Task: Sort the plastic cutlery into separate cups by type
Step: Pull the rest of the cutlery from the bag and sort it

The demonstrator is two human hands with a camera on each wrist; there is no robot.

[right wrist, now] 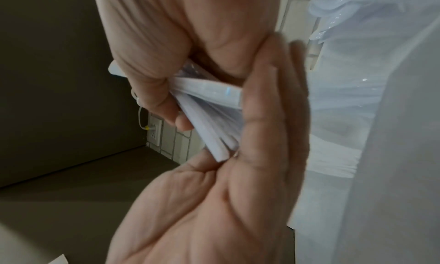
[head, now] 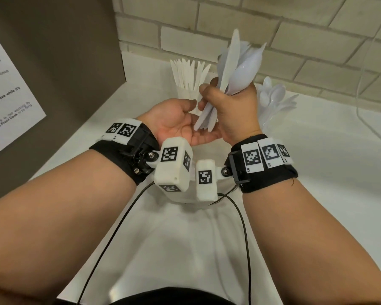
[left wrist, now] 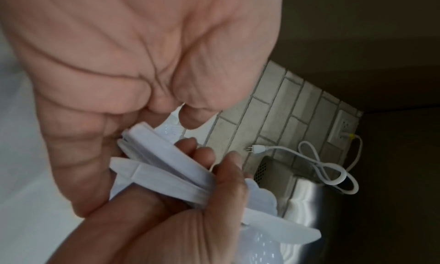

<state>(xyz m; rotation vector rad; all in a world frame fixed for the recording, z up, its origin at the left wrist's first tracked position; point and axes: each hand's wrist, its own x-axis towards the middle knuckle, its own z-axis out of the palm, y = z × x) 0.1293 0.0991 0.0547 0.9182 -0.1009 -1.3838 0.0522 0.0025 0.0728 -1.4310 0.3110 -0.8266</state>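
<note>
My right hand [head: 229, 106] grips a bundle of white plastic cutlery [head: 238, 67] upright above the counter. The bundle holds knives and spoons, their heads fanned out at the top. My left hand [head: 176, 119] lies palm up and open just below, its straight fingers [right wrist: 269, 102] touching the handle ends [right wrist: 221, 151]. The left wrist view shows the same bundle [left wrist: 166, 172] in the right hand's fist. Behind the hands stands a white cup of knives [head: 188, 78], and to the right a cup of spoons [head: 271, 97]. No forks can be made out.
A dark panel with a paper notice [head: 9, 84] closes off the left side, and a tiled wall [head: 295, 29] the back. A white cord [head: 365, 62] hangs at the right near a metal appliance [left wrist: 304, 202]. A white round container [head: 183, 198] sits half hidden under the wrists.
</note>
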